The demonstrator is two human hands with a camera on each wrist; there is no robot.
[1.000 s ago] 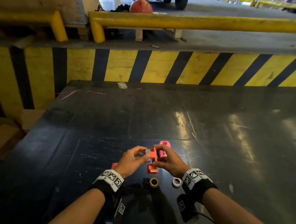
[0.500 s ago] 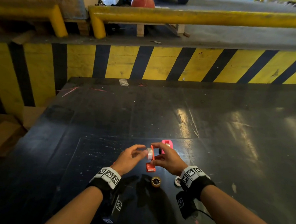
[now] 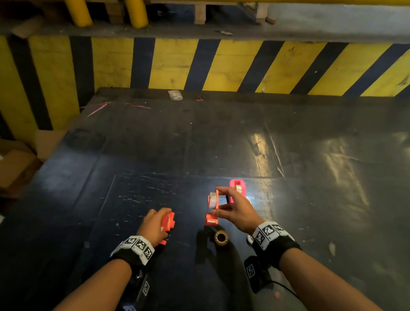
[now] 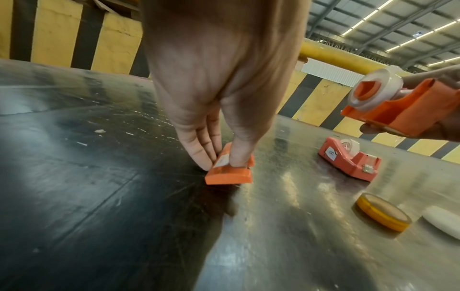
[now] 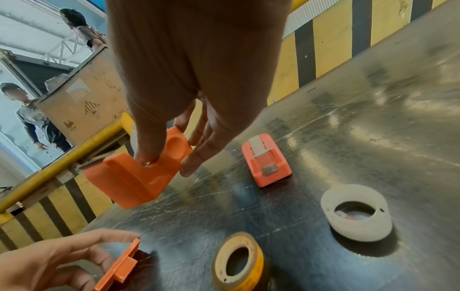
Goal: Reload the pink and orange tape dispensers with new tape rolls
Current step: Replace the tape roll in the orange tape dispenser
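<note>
Head view: my right hand (image 3: pixel 237 209) pinches the orange dispenser body (image 3: pixel 212 206), white roll seated, above the desk (image 3: pixel 321 193); the pink dispenser (image 3: pixel 238 188) stands just behind

Left wrist view: my left hand (image 4: pixel 219 98) pinches the orange side cover (image 4: pixel 230 170) on the desk

Right wrist view: amber roll (image 5: pixel 239 261) and empty white core (image 5: pixel 356 212) lie loose

Step, as I judge: closing the orange one; next, align the cover

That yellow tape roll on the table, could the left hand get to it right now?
Probably not at once. The left hand is pinching an orange cover on the table, so it is busy. The yellow roll lies flat just to its right with bare table between, so once the cover is let go, yes.
</note>
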